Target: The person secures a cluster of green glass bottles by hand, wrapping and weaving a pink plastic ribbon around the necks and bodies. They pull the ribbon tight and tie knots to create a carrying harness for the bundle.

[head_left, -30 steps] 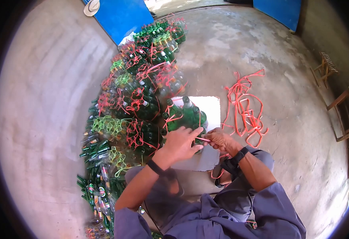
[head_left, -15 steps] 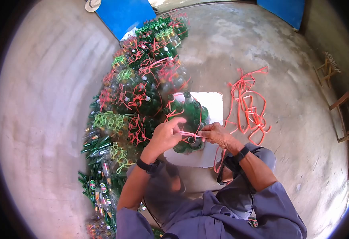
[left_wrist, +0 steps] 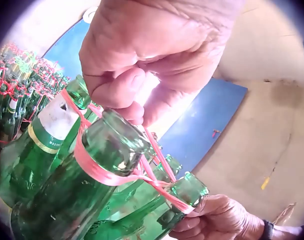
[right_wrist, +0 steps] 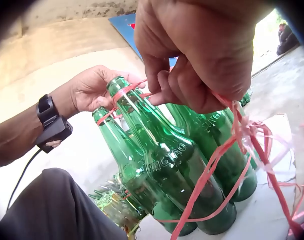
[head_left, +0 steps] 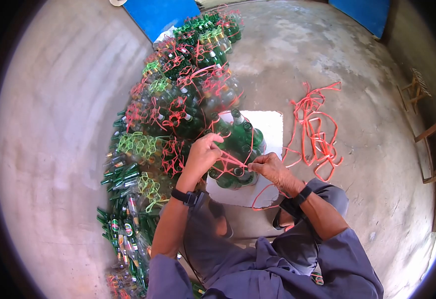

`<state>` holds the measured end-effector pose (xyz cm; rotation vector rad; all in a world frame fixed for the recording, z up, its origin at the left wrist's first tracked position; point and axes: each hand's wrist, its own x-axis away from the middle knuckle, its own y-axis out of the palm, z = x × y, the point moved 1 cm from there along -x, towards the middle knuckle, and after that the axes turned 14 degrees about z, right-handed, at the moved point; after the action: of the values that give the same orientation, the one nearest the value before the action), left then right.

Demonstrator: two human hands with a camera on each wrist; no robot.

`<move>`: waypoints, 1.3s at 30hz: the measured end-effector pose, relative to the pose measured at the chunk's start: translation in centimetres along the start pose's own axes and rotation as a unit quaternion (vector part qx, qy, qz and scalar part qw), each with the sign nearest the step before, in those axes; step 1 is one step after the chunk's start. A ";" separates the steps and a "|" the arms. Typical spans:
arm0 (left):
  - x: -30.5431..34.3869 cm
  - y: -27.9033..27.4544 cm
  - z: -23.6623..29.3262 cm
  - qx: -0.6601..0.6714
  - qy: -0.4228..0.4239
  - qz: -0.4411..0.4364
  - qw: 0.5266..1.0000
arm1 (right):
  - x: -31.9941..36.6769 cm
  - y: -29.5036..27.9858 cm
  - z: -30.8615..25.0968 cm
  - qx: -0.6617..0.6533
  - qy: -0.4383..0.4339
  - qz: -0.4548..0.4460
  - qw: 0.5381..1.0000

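A cluster of green glass bottles (head_left: 242, 133) stands upright on a white board (head_left: 272, 130). Pink plastic twine (left_wrist: 94, 167) loops round the bottle necks and crosses between them. On the left side of the cluster, my left hand (head_left: 203, 155) pinches a strand of it, fingers curled just above a bottle mouth (left_wrist: 114, 142) in the left wrist view. My right hand (head_left: 272, 170) grips the twine at the right side, by the near necks. From that hand a long tail of twine (right_wrist: 207, 172) hangs past the bottles in the right wrist view.
Many tied bottle bundles (head_left: 178, 107) crowd the floor to the left, with loose bottles (head_left: 125, 234) lying nearer. A tangle of red twine (head_left: 315, 132) lies on the concrete at right. Wooden frames (head_left: 434, 149) stand along the right wall, and blue doors (head_left: 160, 17) are at the back.
My left hand has moved from spread over the bottle tops to pinching the twine farther left. Twine now stretches between both hands round the near necks. The right hand has stayed close by.
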<state>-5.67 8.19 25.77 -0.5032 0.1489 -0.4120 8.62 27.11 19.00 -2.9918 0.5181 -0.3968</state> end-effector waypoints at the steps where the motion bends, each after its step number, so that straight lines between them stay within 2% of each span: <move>1: -0.1 0.0 0.0 -0.017 0.027 0.003 0.999 | 0.0 0.1 -0.2 0.014 0.008 0.000 1.000; 7: -0.9 -0.1 0.3 -0.085 0.076 -0.008 0.993 | -0.3 1.4 -0.3 -0.054 0.011 0.023 0.998; 11: -1.9 0.4 0.3 -0.097 0.064 -0.014 0.993 | -0.5 2.1 0.0 -0.070 -0.015 0.044 0.996; 14: -2.4 0.7 1.0 -0.122 0.040 -0.060 0.990 | -0.6 2.2 0.1 -0.057 -0.006 0.061 0.996; 16: -2.4 0.9 1.7 -0.155 0.004 -0.094 0.983 | -0.5 1.6 -0.1 0.017 -0.006 0.067 0.998; 19: -2.3 1.0 1.5 -0.137 -0.042 -0.104 0.984 | -0.1 0.3 -0.7 0.016 0.009 0.062 0.998; 28: 0.1 3.0 2.2 -0.144 -0.004 -0.072 0.987 | -0.1 -3.0 -1.9 0.059 -0.016 0.132 0.989; 30: 0.8 3.5 2.0 -0.147 -0.002 -0.073 0.986 | -0.6 -3.3 -0.7 0.051 -0.031 0.142 0.988; 32: 1.8 4.2 1.0 -0.190 0.238 0.024 0.952 | -0.5 -3.6 -0.4 0.042 -0.044 0.153 0.986; 33: 3.2 4.4 2.4 -0.189 0.140 0.010 0.972 | -0.2 -3.8 -0.8 0.050 -0.035 0.145 0.987; 34: 4.1 4.9 2.3 -0.189 0.142 0.009 0.972 | -0.1 -4.0 -1.1 0.058 -0.026 0.139 0.988; 36: 6.0 5.6 2.2 -0.207 0.287 0.080 0.932 | 0.1 -4.1 -1.3 0.059 -0.026 0.137 0.988; 39: 7.6 6.5 2.1 -0.251 0.293 0.105 0.916 | 0.0 -4.1 -0.9 0.065 -0.038 0.130 0.989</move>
<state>3.97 11.12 24.07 -0.8499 0.9011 -0.3005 9.73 30.96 20.34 -2.7535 0.8282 -0.2828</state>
